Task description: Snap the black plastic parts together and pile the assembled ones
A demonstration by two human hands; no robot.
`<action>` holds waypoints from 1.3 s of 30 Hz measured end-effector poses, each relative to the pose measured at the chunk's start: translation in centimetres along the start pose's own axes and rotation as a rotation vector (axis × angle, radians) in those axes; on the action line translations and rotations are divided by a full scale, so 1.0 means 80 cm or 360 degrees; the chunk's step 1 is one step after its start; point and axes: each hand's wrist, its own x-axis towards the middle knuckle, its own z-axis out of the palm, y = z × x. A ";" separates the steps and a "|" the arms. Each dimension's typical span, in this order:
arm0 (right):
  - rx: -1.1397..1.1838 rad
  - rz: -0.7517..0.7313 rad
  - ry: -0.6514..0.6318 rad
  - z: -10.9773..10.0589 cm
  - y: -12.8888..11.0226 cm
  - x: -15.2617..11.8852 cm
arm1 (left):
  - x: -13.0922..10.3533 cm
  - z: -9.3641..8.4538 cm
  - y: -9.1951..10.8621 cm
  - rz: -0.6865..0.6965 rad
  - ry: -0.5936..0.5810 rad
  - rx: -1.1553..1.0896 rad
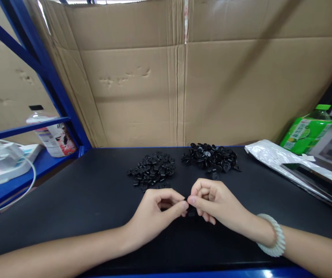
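Above the black tabletop (pixel 96 212), my left hand (pixel 157 212) and my right hand (pixel 215 200) meet at their fingertips. Both are pinched round something small and dark, mostly hidden by the fingers. A small black part (pixel 192 212) shows just below the fingertips, between the hands. Behind my left hand lies a pile of small black cylindrical parts (pixel 156 168). Farther right, behind my right hand, is a pile of black round disc-like parts (pixel 209 154), with a few loose pieces at its front.
Cardboard (pixel 131 96) stands behind the table. At the right are a silvery bag (pixel 270 154), a dark flat device (pixel 319 179) and a green bottle (pixel 307 129). On the blue shelf at left are another bottle (pixel 53 135) and a power strip (pixel 6 166) with a white cable.
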 end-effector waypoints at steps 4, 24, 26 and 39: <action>0.0111 -0.0054 -0.0136 0.001 0.004 -0.001 | 0.000 -0.001 0.003 -0.0064 0.0023 -0.0092; -0.0534 -0.0322 0.0040 -0.025 -0.009 -0.003 | 0.017 -0.035 0.008 0.0324 0.0291 0.0659; -0.0775 -0.0413 0.0241 -0.051 -0.020 0.001 | 0.030 -0.062 0.009 0.0433 0.0458 0.1022; -0.1903 -0.0539 0.0177 -0.129 -0.004 0.026 | 0.044 -0.079 -0.006 0.0648 0.0678 0.1322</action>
